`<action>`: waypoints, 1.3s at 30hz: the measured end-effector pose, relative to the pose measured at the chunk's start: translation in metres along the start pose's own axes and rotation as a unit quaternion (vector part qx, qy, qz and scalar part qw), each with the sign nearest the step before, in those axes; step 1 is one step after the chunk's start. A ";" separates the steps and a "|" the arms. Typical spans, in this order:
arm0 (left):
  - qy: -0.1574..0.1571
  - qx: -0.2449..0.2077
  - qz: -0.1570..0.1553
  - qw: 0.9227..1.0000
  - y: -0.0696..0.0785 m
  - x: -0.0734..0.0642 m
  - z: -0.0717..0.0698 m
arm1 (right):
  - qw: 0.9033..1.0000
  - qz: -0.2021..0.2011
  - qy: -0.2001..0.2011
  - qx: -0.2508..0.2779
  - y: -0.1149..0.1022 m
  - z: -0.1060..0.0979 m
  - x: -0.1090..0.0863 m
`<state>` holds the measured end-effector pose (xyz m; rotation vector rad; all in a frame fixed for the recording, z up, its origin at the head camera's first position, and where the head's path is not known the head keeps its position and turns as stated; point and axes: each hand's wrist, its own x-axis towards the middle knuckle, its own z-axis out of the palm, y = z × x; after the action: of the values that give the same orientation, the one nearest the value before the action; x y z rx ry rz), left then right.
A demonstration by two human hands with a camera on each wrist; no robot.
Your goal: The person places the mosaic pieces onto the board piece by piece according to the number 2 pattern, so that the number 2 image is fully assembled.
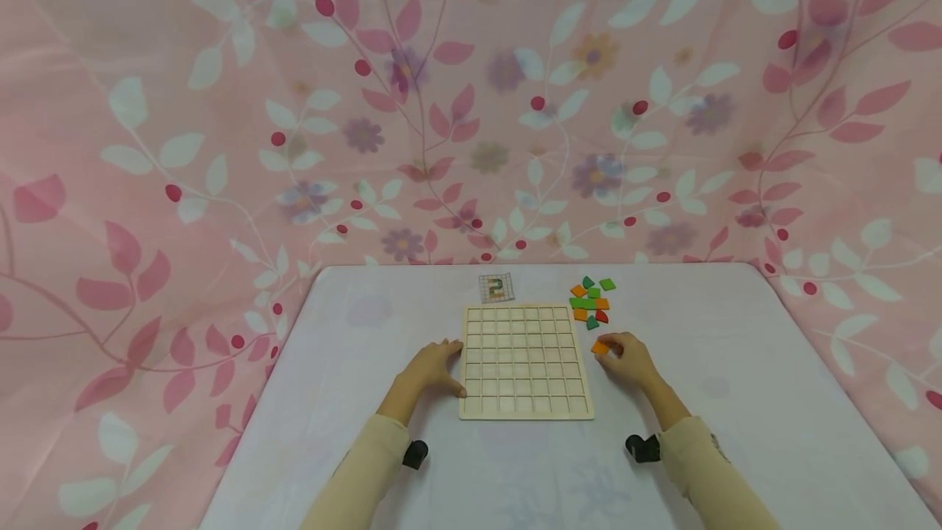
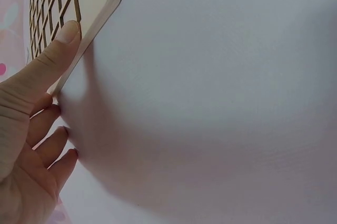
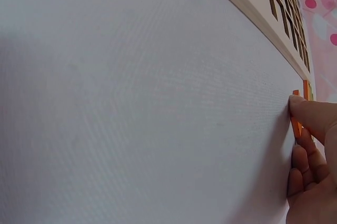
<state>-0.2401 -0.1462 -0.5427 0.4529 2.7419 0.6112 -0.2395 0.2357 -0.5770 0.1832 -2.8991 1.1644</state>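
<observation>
A square wooden grid board (image 1: 526, 415) lies flat on the table. My left hand (image 1: 430, 368) rests at its left edge, fingers and thumb spread apart; in the left wrist view the thumb lies over the board's rim. Just off the board's right side, my right hand (image 1: 629, 360) pinches an orange tile (image 1: 599, 348) between thumb and fingers. That orange tile (image 3: 295, 121) shows edge-on in the right wrist view, partly covered by the thumb. Beyond this hand lies a loose group of small green, orange and red pieces (image 1: 585, 303).
A small card (image 1: 496, 288) printed with a grid and a coloured figure lies behind the board. White cloth covers the table (image 1: 353, 366), and a pink floral curtain (image 1: 471, 105) hangs behind it. Black wrist cameras (image 1: 642, 448) sit beside both sleeves.
</observation>
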 end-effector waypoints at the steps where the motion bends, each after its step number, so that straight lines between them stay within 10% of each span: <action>1: -0.001 -0.003 -0.003 1.000 0.000 0.000 0.000 | 1.000 0.000 -0.002 0.004 0.000 -0.001 0.000; 33: 0.010 -0.026 -0.005 1.000 0.002 0.001 0.002 | 0.995 0.048 -0.091 0.007 0.002 -0.030 0.030; 39: 0.011 -0.033 -0.010 0.999 0.000 -0.003 0.002 | 0.999 0.029 -0.016 0.002 0.000 -0.031 0.047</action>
<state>-0.2362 -0.1467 -0.5442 0.4066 2.7341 0.7021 -0.2875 0.2518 -0.5519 0.1203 -2.9490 1.1871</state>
